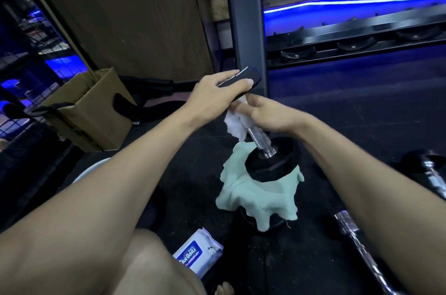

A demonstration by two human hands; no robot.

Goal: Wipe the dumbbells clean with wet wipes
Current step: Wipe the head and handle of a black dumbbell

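On the dark floor, the dumbbell [265, 150] stands on end atop a green cloth [255, 195]. The left hand [212, 94] grips its upper head; the right hand [263, 113] curls a white wipe [235, 126] round the metal handle. Best to twist along the knurling while keeping the top steady. A wipes pack [196, 252] lies nearby.

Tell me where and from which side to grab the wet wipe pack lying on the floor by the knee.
Take the wet wipe pack across its short width, coming straight down from above. It lies flat on the dark floor with its labelled face up, so its long edges are exposed. The near-left end sits close under the knee, so the upper-right end is likely freer. The soft wrapper should give under a pinch.
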